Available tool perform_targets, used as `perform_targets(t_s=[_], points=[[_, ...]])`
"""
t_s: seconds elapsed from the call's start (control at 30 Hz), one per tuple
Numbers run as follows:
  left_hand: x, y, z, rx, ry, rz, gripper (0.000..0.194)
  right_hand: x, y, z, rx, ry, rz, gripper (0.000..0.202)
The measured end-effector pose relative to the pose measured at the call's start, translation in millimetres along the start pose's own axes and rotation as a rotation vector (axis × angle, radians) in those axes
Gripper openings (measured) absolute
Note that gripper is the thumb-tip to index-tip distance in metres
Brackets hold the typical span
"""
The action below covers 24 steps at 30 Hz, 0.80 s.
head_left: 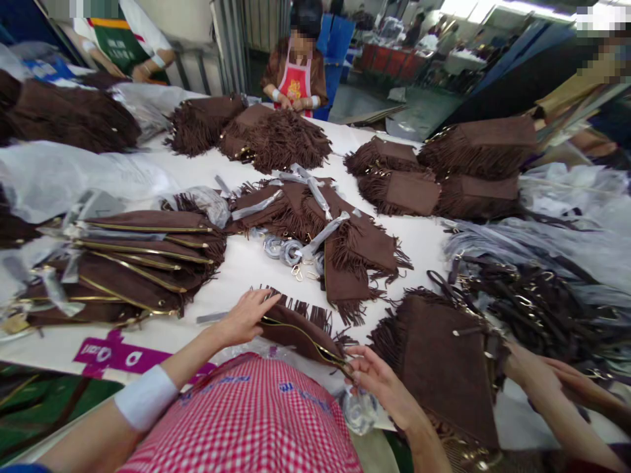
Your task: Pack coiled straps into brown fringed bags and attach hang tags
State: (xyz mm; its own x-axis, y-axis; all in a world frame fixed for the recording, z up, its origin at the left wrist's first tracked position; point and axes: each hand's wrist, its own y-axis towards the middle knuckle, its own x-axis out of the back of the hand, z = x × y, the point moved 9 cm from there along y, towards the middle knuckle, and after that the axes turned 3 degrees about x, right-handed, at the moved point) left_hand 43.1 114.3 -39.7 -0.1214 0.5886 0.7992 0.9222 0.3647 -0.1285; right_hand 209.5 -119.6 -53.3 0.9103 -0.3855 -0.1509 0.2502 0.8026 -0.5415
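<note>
A brown fringed pouch (296, 338) with a gold zipper lies at the table's near edge, against the checked apron, its top partly gaping. My left hand (248, 316) rests on the pouch's left end, fingers closed over its upper edge. At the right end, my right hand (373, 376) pinches the corner by the zipper end. A clear plastic bundle (359, 410) hangs just below my right hand. Beyond the pouch, coiled straps in clear wrap (290, 251) lie beside a heap of fringed brown pouches (345, 263).
Stacked zippered pouches (142, 263) stand at left. Dark straps with metal clips (527, 295) pile up at right. Another person's hands (537, 374) hold a large fringed bag (444, 361) close by on the right. More fringed bags (276, 138) line the far side, near a standing person (296, 72).
</note>
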Motion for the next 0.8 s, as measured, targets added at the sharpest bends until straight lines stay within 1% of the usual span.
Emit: perform_targets(t_s=[0.03,0.1,0.17,0.2,0.23,0.27,0.3,0.37,0.4,0.47,0.53,0.6,0.67,0.73,0.8], points=[[4.1,4,-23,-0.071,0.004,-0.009,0.072,-2,-3,0,-0.026,0.052,0.000,0.046],[4.4,11,-75,-0.232,-0.047,0.039,0.060,-5,-7,-1,-0.083,0.139,-0.009,0.043],[-6.4,17,-125,-0.395,-0.087,0.152,0.044,-9,-11,-3,-0.118,0.192,-0.019,0.038],[-14.7,18,-145,-0.463,-0.086,0.212,0.036,-11,-12,-3,-0.121,0.213,-0.020,0.037],[-24.3,20,-161,-0.514,-0.076,0.268,0.029,-14,-13,-2,-0.114,0.231,-0.022,0.036],[-34.1,21,-173,-0.546,-0.059,0.310,0.026,-16,-14,-2,-0.097,0.249,-0.024,0.035],[-43.2,23,-181,-0.562,-0.037,0.333,0.028,-18,-14,-1,-0.076,0.265,-0.027,0.035],[-57.5,27,-190,-0.584,0.023,0.327,0.035,-20,-14,-2,-0.034,0.295,-0.052,0.038],[-62.3,28,-193,-0.605,0.061,0.302,0.034,-20,-13,-4,-0.015,0.312,-0.076,0.040],[-69.5,29,-198,-0.665,0.133,0.262,0.023,-18,-12,-10,0.018,0.344,-0.141,0.041],[-76.1,29,-200,-0.696,0.157,0.280,0.013,-14,-12,-19,0.034,0.358,-0.192,0.042],[-81.1,31,-195,-0.652,0.122,0.342,0.011,-11,-12,-31,0.023,0.336,-0.211,0.046],[-82.4,32,-190,-0.585,0.069,0.377,0.015,-7,-11,-42,-0.002,0.285,-0.210,0.050],[-80.3,33,-184,-0.520,0.052,0.353,0.017,-1,-9,-51,-0.015,0.225,-0.218,0.051],[-77.0,36,-176,-0.444,0.083,0.297,0.015,4,-5,-57,-0.042,0.172,-0.222,0.051]])
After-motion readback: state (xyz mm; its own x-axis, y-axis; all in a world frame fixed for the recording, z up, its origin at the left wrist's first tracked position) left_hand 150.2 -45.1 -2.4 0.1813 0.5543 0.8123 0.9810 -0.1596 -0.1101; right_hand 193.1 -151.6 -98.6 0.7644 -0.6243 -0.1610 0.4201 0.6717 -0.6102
